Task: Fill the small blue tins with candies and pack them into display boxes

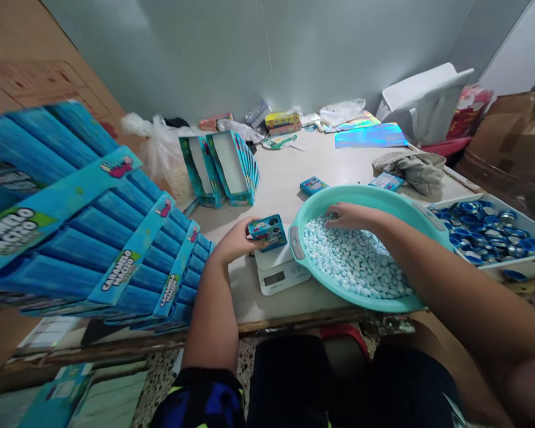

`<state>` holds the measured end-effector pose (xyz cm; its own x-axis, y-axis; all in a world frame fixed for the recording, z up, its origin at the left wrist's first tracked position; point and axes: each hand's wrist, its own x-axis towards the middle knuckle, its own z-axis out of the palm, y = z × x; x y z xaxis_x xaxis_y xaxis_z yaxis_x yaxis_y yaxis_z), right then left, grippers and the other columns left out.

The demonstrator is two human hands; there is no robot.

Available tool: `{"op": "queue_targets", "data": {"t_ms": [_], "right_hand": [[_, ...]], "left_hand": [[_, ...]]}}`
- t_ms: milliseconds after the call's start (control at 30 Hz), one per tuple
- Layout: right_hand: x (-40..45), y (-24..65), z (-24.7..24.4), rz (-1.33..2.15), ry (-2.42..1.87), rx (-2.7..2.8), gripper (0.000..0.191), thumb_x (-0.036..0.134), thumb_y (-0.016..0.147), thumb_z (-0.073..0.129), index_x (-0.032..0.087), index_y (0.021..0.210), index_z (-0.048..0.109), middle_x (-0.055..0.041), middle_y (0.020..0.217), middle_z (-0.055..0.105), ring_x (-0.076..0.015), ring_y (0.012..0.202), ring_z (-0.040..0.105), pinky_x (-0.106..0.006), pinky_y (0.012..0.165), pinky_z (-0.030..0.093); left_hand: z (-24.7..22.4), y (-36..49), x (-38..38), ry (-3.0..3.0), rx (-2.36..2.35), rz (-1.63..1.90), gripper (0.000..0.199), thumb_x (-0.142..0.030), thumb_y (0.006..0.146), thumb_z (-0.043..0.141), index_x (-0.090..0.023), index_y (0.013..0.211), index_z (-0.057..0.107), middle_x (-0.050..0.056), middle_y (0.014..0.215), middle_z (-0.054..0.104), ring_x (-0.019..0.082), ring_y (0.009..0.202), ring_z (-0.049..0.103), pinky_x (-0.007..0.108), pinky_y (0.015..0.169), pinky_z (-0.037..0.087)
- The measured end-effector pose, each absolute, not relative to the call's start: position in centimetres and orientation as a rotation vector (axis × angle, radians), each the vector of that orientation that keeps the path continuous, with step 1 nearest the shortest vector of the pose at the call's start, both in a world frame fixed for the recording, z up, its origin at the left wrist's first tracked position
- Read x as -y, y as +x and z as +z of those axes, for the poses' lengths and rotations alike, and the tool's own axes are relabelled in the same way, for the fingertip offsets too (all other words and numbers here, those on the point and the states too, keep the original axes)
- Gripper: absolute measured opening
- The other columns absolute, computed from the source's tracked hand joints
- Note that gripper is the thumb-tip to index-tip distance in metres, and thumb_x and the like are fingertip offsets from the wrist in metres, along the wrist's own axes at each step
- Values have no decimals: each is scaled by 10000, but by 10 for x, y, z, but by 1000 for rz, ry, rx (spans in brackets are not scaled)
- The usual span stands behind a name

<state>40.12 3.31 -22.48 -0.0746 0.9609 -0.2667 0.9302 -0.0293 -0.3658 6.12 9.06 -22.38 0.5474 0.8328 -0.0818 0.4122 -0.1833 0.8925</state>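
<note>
My left hand [236, 241] is closed around a small blue printed candy box [270, 233], held tilted just above a white digital kitchen scale [280, 276]. To its right sits a turquoise plastic basin [361, 301] with pale blue and white candies [359, 261] in it. My right hand [350, 216] reaches into the far left part of the basin, its fingers curled down at the candies. The fingertips are partly hidden, so how many candies they hold does not show.
Stacked blue display cartons [129, 238] rise close on the left. Two open display boxes [232, 169] stand behind my left hand. A white tray [524, 260] of blue-rimmed lids is at right, near grey gloves [421, 172]. Small boxes [313, 185] lie behind the basin.
</note>
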Motion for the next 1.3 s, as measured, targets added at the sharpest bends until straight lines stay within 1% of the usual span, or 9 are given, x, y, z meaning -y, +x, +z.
{"op": "queue_targets", "data": {"t_ms": [67,167,267,500,700,900,1033,1200,1300], "right_hand": [[-33,403,-223,690,-2134,2154,491,441,954,705,159,1352,655,-140,1347,648,-303,1145,642,-313,846,505],[-34,405,-224,693,-2169,2186,423,454,935,725,186,1262,704,-109,1283,681,-278,1068,656,-296,757,474],[-34,404,-223,675,-2185,2208,343,433,939,717,193,1182,735,-81,1168,722,-251,991,659,-286,694,439],[-28,400,-214,659,-2263,2181,266,363,923,726,218,1143,766,-51,1095,742,-220,913,654,-273,657,413],[-24,399,-211,614,-2252,2180,172,301,916,731,212,1048,794,-43,1040,752,-209,870,652,-273,644,417],[-22,400,-206,622,-2201,2151,140,260,930,713,198,1019,801,-45,1010,763,-213,877,667,-273,696,445],[-22,401,-206,597,-2172,2150,148,249,921,723,183,1031,797,-59,1030,758,-223,905,673,-277,698,448],[-22,402,-206,566,-2144,2109,195,212,899,719,177,1076,790,-62,1054,751,-225,919,672,-274,713,458],[-22,402,-205,528,-2138,2091,222,198,891,722,180,1103,785,-61,1072,748,-225,936,671,-272,730,463]], "left_hand": [[-223,58,-94,1797,-982,522,931,-448,563,961,-183,1366,573,168,1303,669,361,1180,669,457,947,588],[-223,55,-101,1843,-868,630,984,-469,625,942,-263,1482,504,185,1502,539,384,1369,548,476,1004,570],[-226,56,-104,1826,-747,891,986,-526,598,953,-286,1456,531,167,1491,548,378,1420,499,477,1075,532],[-222,71,-99,1502,-730,1446,654,-655,674,851,-280,1185,687,89,1184,673,286,1185,648,417,993,568],[-218,69,-97,1328,-836,1562,451,-632,755,777,-271,1018,713,47,1031,710,207,984,679,309,801,559],[-216,69,-99,1227,-927,1548,423,-599,715,805,-248,935,718,36,943,712,145,811,652,219,633,489],[-220,63,-103,1421,-940,1332,530,-607,739,805,-246,1108,683,82,1132,709,199,993,683,248,728,539],[-232,55,-108,1784,-887,936,1021,-485,672,903,-262,1528,393,180,1360,622,336,1253,614,446,936,587],[-236,54,-106,1892,-952,753,1217,-393,596,964,-300,1603,286,210,1436,565,370,1217,636,534,968,576]]}}
